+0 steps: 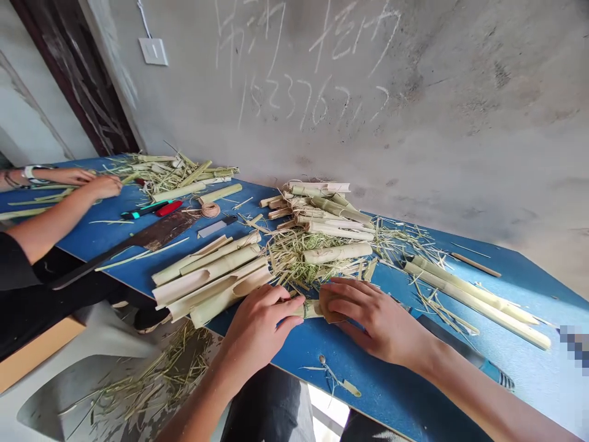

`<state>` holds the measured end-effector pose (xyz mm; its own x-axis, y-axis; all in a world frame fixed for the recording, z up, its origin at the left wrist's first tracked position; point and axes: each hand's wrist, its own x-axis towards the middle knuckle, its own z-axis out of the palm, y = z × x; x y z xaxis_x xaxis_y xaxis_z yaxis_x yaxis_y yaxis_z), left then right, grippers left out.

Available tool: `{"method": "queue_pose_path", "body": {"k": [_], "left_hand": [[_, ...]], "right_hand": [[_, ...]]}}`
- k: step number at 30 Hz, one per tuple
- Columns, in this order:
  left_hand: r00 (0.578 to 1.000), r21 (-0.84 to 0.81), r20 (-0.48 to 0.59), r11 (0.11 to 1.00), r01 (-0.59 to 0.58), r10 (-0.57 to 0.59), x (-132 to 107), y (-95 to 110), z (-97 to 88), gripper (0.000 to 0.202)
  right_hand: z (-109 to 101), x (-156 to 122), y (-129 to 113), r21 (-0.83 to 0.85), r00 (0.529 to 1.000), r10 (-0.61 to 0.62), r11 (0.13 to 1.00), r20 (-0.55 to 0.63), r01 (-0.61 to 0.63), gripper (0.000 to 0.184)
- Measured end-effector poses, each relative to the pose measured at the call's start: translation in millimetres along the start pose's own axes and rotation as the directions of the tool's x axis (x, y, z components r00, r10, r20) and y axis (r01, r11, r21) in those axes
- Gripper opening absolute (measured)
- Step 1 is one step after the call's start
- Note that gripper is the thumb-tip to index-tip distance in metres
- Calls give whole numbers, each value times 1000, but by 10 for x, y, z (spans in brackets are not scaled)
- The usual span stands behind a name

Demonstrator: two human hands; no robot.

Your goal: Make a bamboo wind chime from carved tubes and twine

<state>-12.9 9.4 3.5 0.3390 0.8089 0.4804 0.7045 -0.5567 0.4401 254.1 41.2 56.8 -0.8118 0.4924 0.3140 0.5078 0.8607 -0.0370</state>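
A short pale-green bamboo piece (313,309) lies crosswise near the front of the blue table. My left hand (263,325) pinches its left end between thumb and fingers. Over its right end, my right hand (375,316) is closed on a brown sheet that looks like sandpaper (328,304), pressed round the bamboo. My palm and fingers hide the far right end. Just left of my hands are several split bamboo lengths (221,273). Thin green shavings (294,252) are heaped behind my hands, with a pile of bamboo pieces (322,209) beyond.
A co-worker's hands (99,184) are at the far left. A broad-bladed knife (161,233), twine roll (210,210) and red-handled tool (169,208) lie left. Long bamboo strips (478,301) and a dark blue-ended tool (460,347) are right. A wall (437,141) stands behind.
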Motion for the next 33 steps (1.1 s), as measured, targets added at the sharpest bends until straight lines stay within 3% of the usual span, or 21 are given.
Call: {"method": "queue_pose_path", "body": {"k": [5,9,14,19,25,33], "left_hand": [[1000,-10,11,1000,1,-1,10,-4,-11,33],[1000,-12,6,1000,-2,2,5,-14,-2,33],[1000,-10,13,1000,-3,3,9,-7,-9,32],[1000,-6,21,1000,3,-3,13,9,-12,32],[999,-3,19,1000,26,-26,16,14,-9,29],[1000,-15,16,1000,27,-27,6,14,-15,28]], "right_hand": [[14,-55,76,4,999,-4,1000,-41,4,16],[19,-68,86,-36,989,-80,996,-123,76,16],[30,-73,30,-90,991,-130,988,-42,126,31],[75,-39,-16,-162,987,-121,981,-104,103,28],[60,9,-51,-270,973,-225,941,-49,204,32],[87,36,-41,-291,974,-224,934,-17,209,32]]}}
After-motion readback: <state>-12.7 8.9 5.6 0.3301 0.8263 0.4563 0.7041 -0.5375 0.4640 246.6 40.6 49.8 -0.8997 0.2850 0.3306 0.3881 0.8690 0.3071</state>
